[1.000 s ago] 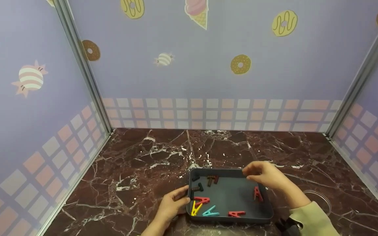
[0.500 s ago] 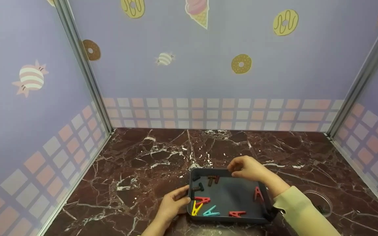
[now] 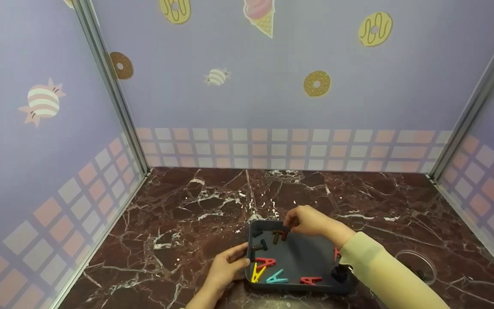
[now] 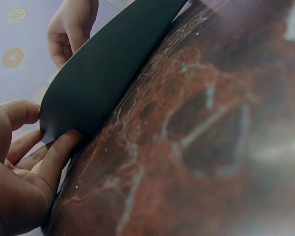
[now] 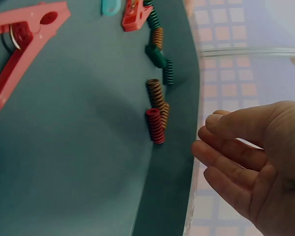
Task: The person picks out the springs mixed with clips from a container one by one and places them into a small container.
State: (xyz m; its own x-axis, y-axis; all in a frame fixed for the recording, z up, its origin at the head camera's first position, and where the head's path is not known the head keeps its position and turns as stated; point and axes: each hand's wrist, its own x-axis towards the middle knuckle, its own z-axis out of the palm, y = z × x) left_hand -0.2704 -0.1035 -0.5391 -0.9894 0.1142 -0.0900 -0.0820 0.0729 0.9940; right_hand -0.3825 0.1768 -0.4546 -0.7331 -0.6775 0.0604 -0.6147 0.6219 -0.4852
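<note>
A dark grey tray (image 3: 302,257) stands on the marbled tabletop. My left hand (image 3: 226,267) holds its left wall, thumb at the rim; in the left wrist view those fingers (image 4: 63,150) press on the outer side. Over the tray's back rim hovers my right hand (image 3: 311,222), loosely curled and holding nothing. Below its fingertips lies a red coil spring (image 5: 155,126), beside copper-brown springs (image 5: 156,93); green springs (image 5: 156,56) lie farther along that side. The tray also bears a yellow clip (image 3: 256,273), a turquoise clip (image 3: 276,277) and red clips (image 3: 310,280).
A round clear container (image 3: 428,262) with dark springs stands right of the tray, partly behind the right sleeve (image 3: 384,266). Patterned panels (image 3: 294,103) enclose the tabletop (image 3: 195,197) at the back and both sides.
My right hand has moved left along the tray's back rim to above the red and brown springs. Its forearm now covers part of the right-hand red clip. The left hand stays in place.
</note>
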